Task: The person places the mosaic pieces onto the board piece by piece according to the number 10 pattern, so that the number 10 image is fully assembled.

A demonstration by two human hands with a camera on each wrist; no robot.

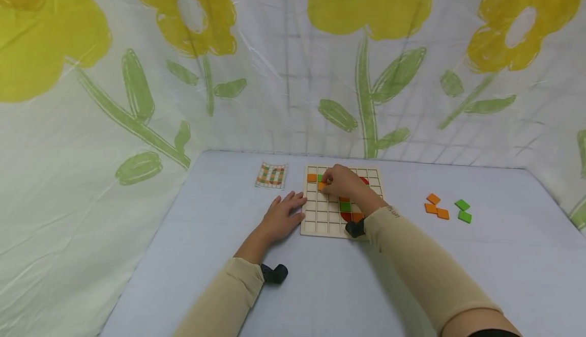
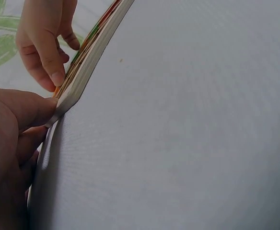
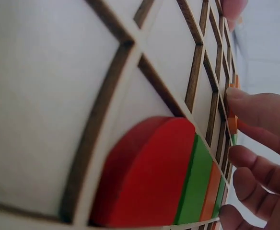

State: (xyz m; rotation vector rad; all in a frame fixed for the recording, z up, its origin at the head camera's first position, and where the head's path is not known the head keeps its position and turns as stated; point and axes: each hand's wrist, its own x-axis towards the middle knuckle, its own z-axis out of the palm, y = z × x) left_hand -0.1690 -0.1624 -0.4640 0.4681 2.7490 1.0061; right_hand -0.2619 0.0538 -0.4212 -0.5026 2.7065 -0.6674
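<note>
A wooden grid board (image 1: 316,229) lies on the table with orange, green and red tiles in some cells. My right hand (image 1: 343,181) is over its upper left part, thumb and forefinger pinching an orange square tile (image 1: 322,186). In the right wrist view the thumb and fingers (image 3: 260,112) are at that tile, beyond a red rounded tile (image 3: 149,177) and a green tile (image 3: 195,182). My left hand (image 1: 283,217) rests at the board's left edge, fingers spread; its thumb (image 2: 34,108) touches the edge in the left wrist view.
A small pattern card (image 1: 271,175) with coloured squares lies left of the board. To the right are loose orange tiles (image 1: 431,208) and two green tiles (image 1: 464,216). A flower-printed cloth (image 1: 284,97) hangs behind the white table (image 1: 311,281).
</note>
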